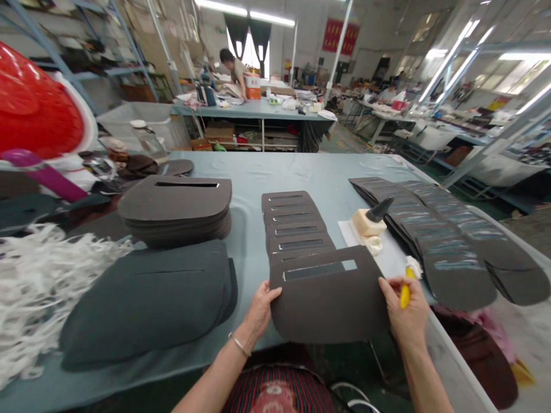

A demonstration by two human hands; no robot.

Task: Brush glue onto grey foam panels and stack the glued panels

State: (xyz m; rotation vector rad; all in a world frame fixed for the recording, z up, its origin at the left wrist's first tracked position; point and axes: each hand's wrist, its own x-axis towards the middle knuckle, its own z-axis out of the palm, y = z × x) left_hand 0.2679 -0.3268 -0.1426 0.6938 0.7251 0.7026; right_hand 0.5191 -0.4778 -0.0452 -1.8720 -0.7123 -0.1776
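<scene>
A dark grey-brown slotted panel [327, 310] with rounded corners is held up at the table's near edge. My left hand [260, 310] pinches its left side, thumb on top. My right hand [407, 307] grips the right edge and also holds a yellow-handled brush [405, 295] with a white, smeared head. Beyond the panel lies an overlapping row of similar slotted panels [297, 221], partly covered by it. To the right, a cream glue bottle [365, 222] with a black nozzle sits on a white sheet [394, 267].
On the left are a stack of slotted panels [181, 201], dark green-grey panels [146, 304] and a heap of white strips [38, 292]. More overlapping panels [456, 275] cover the right side. A red fan-like object [37, 109] stands far left. Another person [236, 71] works at a far table.
</scene>
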